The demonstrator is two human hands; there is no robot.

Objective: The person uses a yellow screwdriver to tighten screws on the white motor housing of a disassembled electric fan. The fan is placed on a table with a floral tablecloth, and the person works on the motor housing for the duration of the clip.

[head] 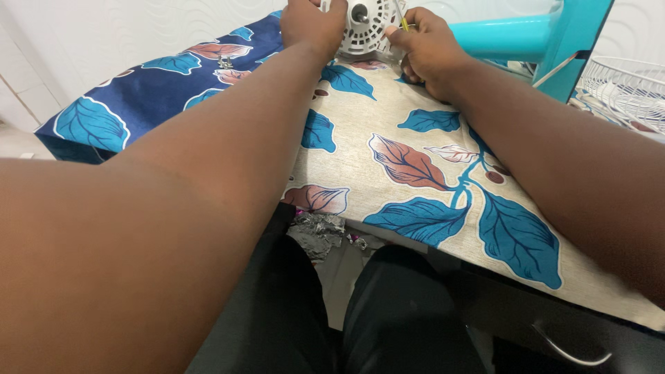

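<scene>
Dark trousers [388,325] on the person's knees fill the bottom of the view, with both bare forearms reaching forward over them to the far edge of a table covered by a leaf-patterned cloth [415,173], beige on the near side and deep blue on the left. At that far edge stands a white, round fan motor housing [366,28] with slotted vents and a dark hub in the middle, partly cut off by the top of the picture. The left hand [312,28] is curled around the housing's left side, fingers closed on its rim. The right hand [429,48] rests beside the housing's right edge, fingers pinched shut on a thin yellow-handled tool [402,17], probably a screwdriver, whose tip is hidden. Behind the right hand runs a turquoise plastic fan stand [512,38], and a white wire fan guard [623,90] lies at the right edge. The housing looks like rigid moulded plastic, likely weighted by a motor inside and smooth enough to roll or slip, so the firm rim seems the safest grip, not the thin vent ribs.
</scene>
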